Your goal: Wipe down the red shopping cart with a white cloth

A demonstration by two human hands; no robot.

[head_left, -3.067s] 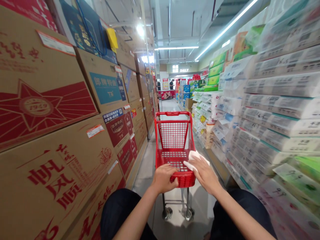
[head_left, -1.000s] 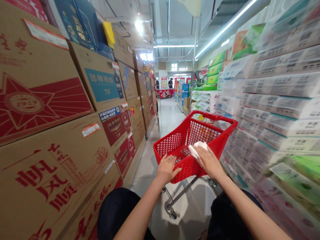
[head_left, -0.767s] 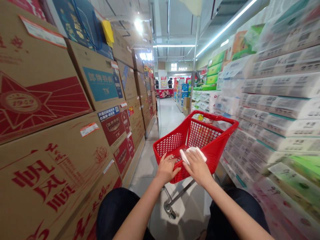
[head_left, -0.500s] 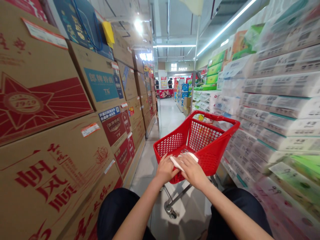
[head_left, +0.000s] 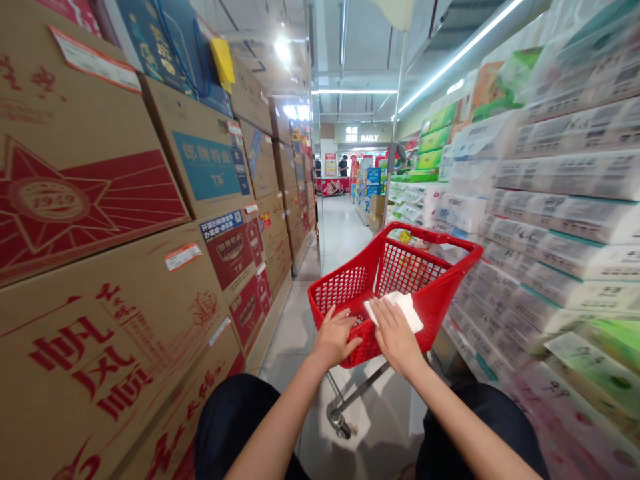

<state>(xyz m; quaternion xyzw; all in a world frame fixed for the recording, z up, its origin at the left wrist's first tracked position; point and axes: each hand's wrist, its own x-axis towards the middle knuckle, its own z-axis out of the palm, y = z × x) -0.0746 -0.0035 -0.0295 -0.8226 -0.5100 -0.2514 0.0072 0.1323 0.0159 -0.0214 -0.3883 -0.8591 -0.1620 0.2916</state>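
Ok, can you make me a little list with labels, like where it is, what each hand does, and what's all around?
Place: shop aisle with a pale floor
Left hand: fingers spread on the near rim of the red cart
Right hand: flat on a white cloth, pressing it on the cart's rim
Cart: angled towards the right-hand shelves
Left side: stacked cardboard boxes with red print
Right side: stacked wrapped paper packs
Far end: a person, too small to make out

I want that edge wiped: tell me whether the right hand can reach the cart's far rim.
Probably, with a stretch: the right hand, on the white cloth, has only open basket before the far rim.
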